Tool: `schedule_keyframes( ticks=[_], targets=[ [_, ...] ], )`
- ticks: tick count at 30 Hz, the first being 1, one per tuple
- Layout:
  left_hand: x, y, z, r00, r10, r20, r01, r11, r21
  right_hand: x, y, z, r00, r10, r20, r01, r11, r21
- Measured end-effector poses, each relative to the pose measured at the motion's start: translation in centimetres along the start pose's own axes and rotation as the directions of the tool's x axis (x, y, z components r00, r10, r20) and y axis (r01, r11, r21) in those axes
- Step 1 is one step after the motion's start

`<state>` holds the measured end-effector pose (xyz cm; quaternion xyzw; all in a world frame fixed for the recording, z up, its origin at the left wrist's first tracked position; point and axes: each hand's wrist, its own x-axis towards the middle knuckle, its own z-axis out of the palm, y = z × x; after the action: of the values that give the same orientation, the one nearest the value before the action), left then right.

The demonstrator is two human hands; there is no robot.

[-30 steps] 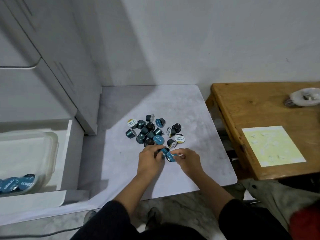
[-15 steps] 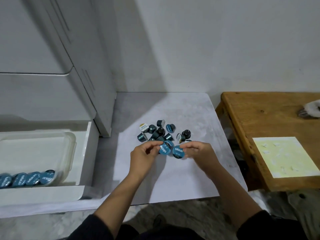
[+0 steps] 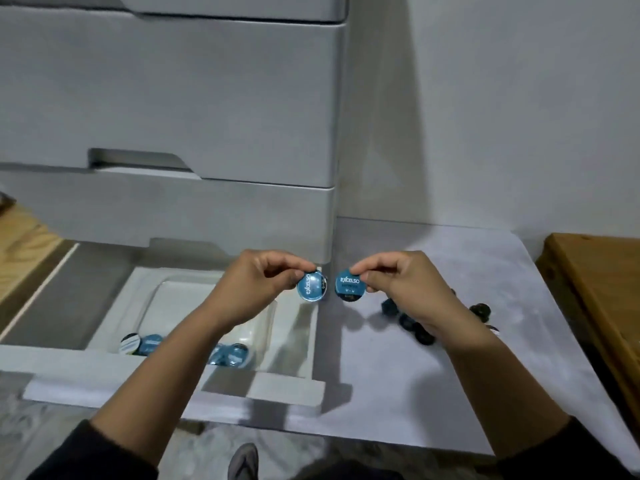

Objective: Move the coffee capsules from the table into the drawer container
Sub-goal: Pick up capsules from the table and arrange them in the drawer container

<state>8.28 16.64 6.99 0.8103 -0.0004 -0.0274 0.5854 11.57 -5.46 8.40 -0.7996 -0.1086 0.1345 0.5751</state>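
Observation:
My left hand (image 3: pixel 258 285) pinches a blue-lidded coffee capsule (image 3: pixel 311 287) over the right edge of the open drawer (image 3: pixel 284 386). My right hand (image 3: pixel 401 282) pinches a second blue capsule (image 3: pixel 349 288) marked EXCELSO, just right of the first, above the table's left edge. A clear plastic container (image 3: pixel 266 318) sits in the drawer and holds several blue capsules (image 3: pixel 230 355) along its near side. The remaining dark capsules (image 3: pixel 415 327) lie on the marble table (image 3: pixel 398 393), partly hidden behind my right wrist.
The white drawer cabinet (image 3: pixel 173 116) rises behind the open drawer. A wooden table (image 3: pixel 595 292) stands at the right, close to the marble one. A wooden surface (image 3: pixel 20 244) shows at the far left. A shoe (image 3: pixel 244 462) is on the floor below.
Both hands lifted a capsule each from the pile and carried them left toward the drawer. The view swung left, so the drawer and container now sit under my left hand.

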Motion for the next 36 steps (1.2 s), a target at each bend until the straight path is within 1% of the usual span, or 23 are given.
schedule_keyframes(
  ticks=[3,8,11,13,16,19,21,25,29,36],
  targets=[
    [-0.3,-2.1,-6.6,0.999,-0.046,0.026,0.044,0.995,0.093,1.9,-2.0,5.3,0.998,-0.012,0.064,0.014,0.999,-0.042],
    [-0.7,-8.2,-16.5,0.991,-0.123,0.046,0.109,0.968,0.226,5.6,-3.3,15.3,0.99,0.051,0.134,-0.032,0.989,-0.143],
    [-0.3,-11.7,-20.7,0.981,-0.168,0.097,0.137,0.953,0.271,7.5,-3.0,20.5,0.976,0.125,0.179,-0.099,0.984,-0.147],
    [0.0,-13.6,-22.3,0.968,-0.201,0.15,0.146,0.939,0.312,8.3,-2.4,23.1,0.964,0.188,0.187,-0.16,0.975,-0.151],
    [0.4,-15.4,-23.2,0.944,-0.247,0.22,0.157,0.921,0.358,9.4,-1.2,26.1,0.947,0.272,0.172,-0.239,0.952,-0.19],
    [0.8,-16.4,-23.2,0.921,-0.261,0.289,0.122,0.898,0.422,10.0,-0.1,28.0,0.925,0.348,0.154,-0.316,0.928,-0.199],
    [1.1,-17.1,-23.2,0.911,-0.264,0.318,0.108,0.895,0.434,10.5,0.4,28.9,0.911,0.384,0.149,-0.355,0.915,-0.191],
    [1.5,-18.0,-22.9,0.891,-0.286,0.352,0.095,0.876,0.472,11.0,1.1,29.4,0.891,0.43,0.145,-0.41,0.9,-0.149],
    [2.0,-18.6,-22.9,0.869,-0.296,0.396,0.056,0.855,0.516,11.5,1.9,29.6,0.88,0.448,0.156,-0.433,0.893,-0.122],
    [2.9,-18.7,-23.2,0.862,-0.248,0.443,-0.069,0.807,0.586,11.8,2.7,30.2,0.827,0.542,0.149,-0.522,0.839,-0.153]
  ],
)
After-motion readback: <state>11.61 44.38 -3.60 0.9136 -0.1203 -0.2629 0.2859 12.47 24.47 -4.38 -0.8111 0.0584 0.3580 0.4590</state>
